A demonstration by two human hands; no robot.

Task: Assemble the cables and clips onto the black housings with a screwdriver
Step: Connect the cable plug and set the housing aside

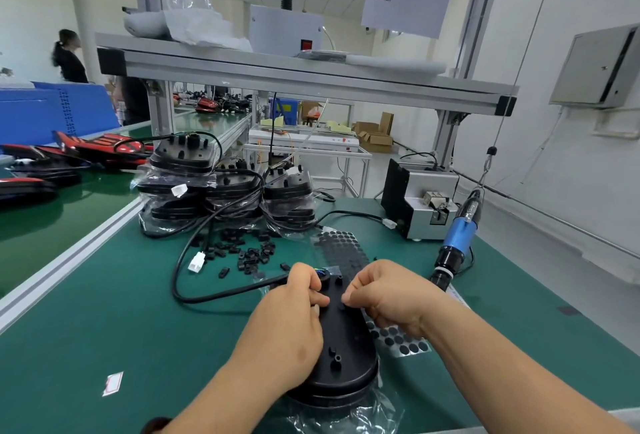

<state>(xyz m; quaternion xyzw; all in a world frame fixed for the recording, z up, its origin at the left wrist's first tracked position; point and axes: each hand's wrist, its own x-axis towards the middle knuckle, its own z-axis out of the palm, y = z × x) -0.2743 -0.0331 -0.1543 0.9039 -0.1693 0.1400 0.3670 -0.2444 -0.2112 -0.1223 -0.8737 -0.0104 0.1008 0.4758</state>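
Both hands are clenched on one black housing (346,347). The left hand (294,315) curls over its left edge, with fingertips bunched at the far end where the cable (194,295) enters. The right hand (388,298) pinches thumb and forefinger against the upper face on what I take for a clip (346,299), though it is too small and dark against the housing to be sure.

The housing lies on a clear plastic bag (346,413) on the green bench mat (121,329), right in front of the person. It is a long oval shell. Its long axis runs straight away from the person, with the broad rounded end nearest and the narrower cable end farthest. Its inner face is up, with short screw posts standing on it. It looks like rigid moulded plastic, light and fairly smooth, so it may skate on the bag. The sides give the sure hold, and pressing down there should steady it for the screwdriver (457,243), which hangs untouched to the right, tip down.

The cable leaves the far end toward the left, loops wide across the mat and ends in a white plug (196,262). It looks limp with some spring, so it is likely to tug the housing round. It is best held close to where it enters.

Loose clips (249,253) are scattered beyond the hands. They are tiny, hard and easy to fumble, so they call for fingertips.
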